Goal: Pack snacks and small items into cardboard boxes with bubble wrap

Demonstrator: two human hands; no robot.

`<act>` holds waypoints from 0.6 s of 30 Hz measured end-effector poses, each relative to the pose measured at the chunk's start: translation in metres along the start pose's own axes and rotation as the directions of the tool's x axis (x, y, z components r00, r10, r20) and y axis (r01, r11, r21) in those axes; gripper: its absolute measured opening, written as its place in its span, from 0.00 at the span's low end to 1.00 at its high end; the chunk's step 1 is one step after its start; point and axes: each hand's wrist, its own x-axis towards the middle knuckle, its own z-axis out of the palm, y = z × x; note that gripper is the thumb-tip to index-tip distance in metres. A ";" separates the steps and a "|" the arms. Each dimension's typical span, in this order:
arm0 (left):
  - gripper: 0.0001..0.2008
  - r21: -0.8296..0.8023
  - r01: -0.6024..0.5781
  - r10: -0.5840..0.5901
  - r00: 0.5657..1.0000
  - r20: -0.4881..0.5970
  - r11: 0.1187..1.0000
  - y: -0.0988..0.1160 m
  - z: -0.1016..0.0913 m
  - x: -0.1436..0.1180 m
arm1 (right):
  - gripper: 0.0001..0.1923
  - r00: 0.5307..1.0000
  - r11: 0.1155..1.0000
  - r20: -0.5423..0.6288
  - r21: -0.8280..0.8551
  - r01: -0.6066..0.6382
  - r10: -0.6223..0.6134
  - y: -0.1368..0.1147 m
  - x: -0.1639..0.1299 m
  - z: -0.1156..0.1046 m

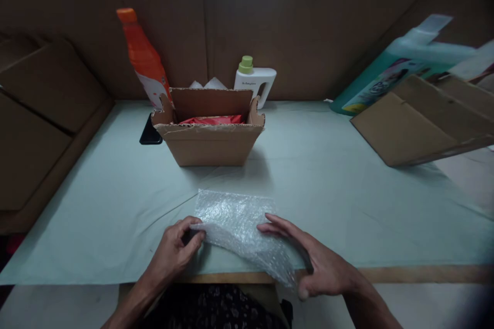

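Observation:
A sheet of clear bubble wrap (235,216) lies at the front of the table, its lower right corner hanging over the edge. My left hand (175,249) pinches the sheet's left edge between thumb and fingers and lifts it slightly. My right hand (312,257) is open at the sheet's right side, fingertips on the plastic and thumb well apart near the hanging corner. Just behind the wrap stands a cardboard box (211,149) with its top open. Inside that box a red package (214,120) shows; its lower part is hidden.
Behind the box stand an orange bottle (144,56) and a white bottle with a green cap (252,79). A black phone-like object (150,132) lies partly behind it. At right are a large teal bottle (389,69) and another carton (420,123). Large cardboard (34,128) stands at left.

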 end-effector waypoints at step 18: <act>0.18 0.432 -0.031 0.144 0.962 -0.231 0.902 -0.007 0.014 0.015 | 0.24 0.698 0.947 -0.715 -0.251 -0.200 -0.042 0.020 0.029 0.038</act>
